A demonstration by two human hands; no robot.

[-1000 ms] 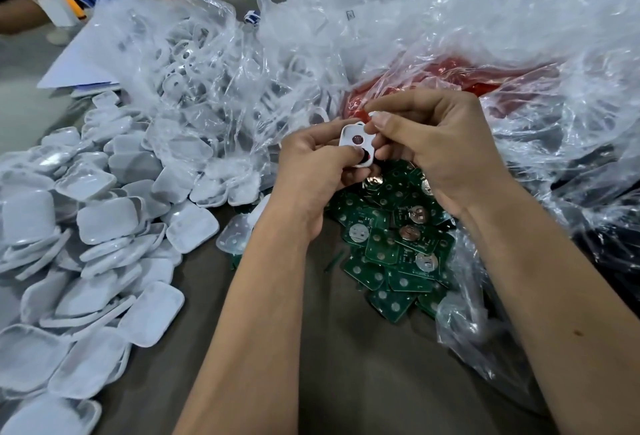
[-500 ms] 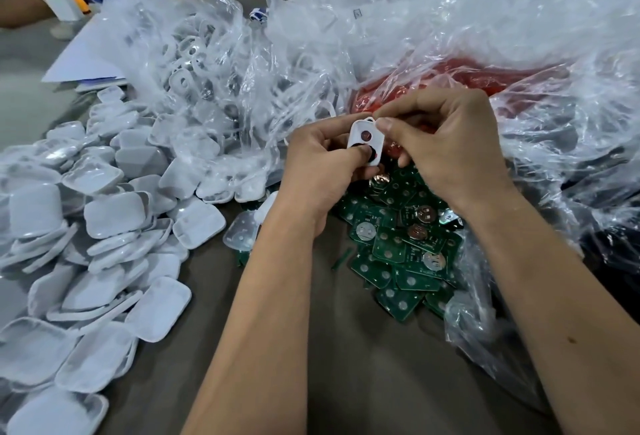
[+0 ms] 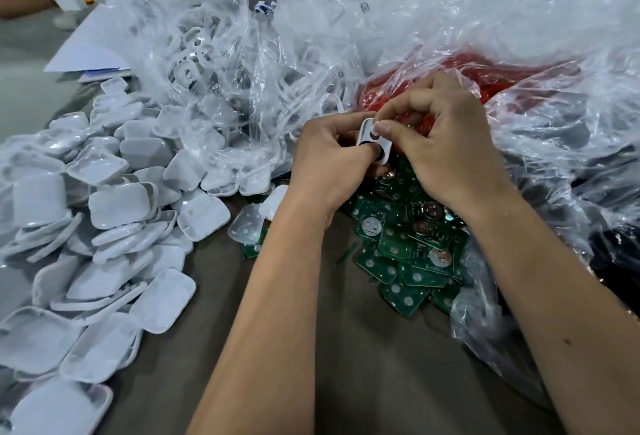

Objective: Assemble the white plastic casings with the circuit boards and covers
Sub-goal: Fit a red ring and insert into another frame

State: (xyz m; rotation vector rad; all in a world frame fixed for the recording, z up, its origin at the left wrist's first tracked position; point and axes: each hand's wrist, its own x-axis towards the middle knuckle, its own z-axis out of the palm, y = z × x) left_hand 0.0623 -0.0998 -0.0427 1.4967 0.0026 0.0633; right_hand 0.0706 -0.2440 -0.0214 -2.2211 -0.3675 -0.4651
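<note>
Head view: 2 bare hands meet over the middle of the tabletop (image 3: 346, 382), grasping 1 white plastic casing (image 3: 367, 131) between them. The left hand (image 3: 329, 164) curls its fingers round the casing, thumb pressed across its face; the right hand (image 3: 446, 143) pinches the casing's upper edge with thumb and forefinger. Directly beneath lies a heap of green circuit boards (image 3: 408, 247), spilling from a clear plastic bag (image 3: 485, 36) toward the right edge. White covers (image 3: 104, 226) pile along the left edge. Red parts (image 3: 491, 77) show through the crumpled plastic behind the hands.
</note>
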